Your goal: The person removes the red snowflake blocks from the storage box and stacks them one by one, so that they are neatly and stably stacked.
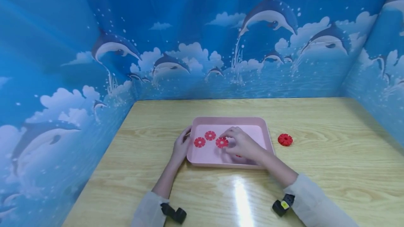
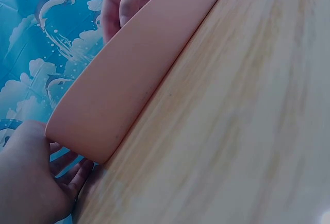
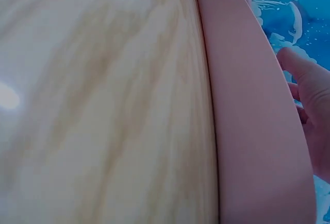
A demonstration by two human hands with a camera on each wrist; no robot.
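1. The right hand (image 1: 243, 145) is over the pink tray (image 1: 227, 166), its thumb and forefinger bent and apart around one red disc (image 1: 222, 142). Whether they already pinch this disc, I cannot tell.
2. The left hand (image 1: 181, 146) rests at the outer side of the tray's left wall, its fingers slightly apart and loosely bent. It seems to serve for keeping the tray steady, and this light touch should be enough.
3. For handling the disc well, I think it is best to take it by two opposite edges, with thumb and forefinger only. The disc looks thin and its rim is notched, so a flat push could make it slide.
4. The two discs to the left, the lower one (image 1: 200, 142) and the upper one (image 1: 210, 135), lie near; the fingers should not sweep them.
5. A red piece (image 1: 238, 156) is mostly hidden below the right hand, so its shape is not clear.
6. Right of the tray, on the table (image 1: 214, 195), is a darker red piece (image 1: 285, 140); if it is one disc or a stack, I cannot say.
7. In both wrist views the tray's wall covers the inside, and no disc is visible there.
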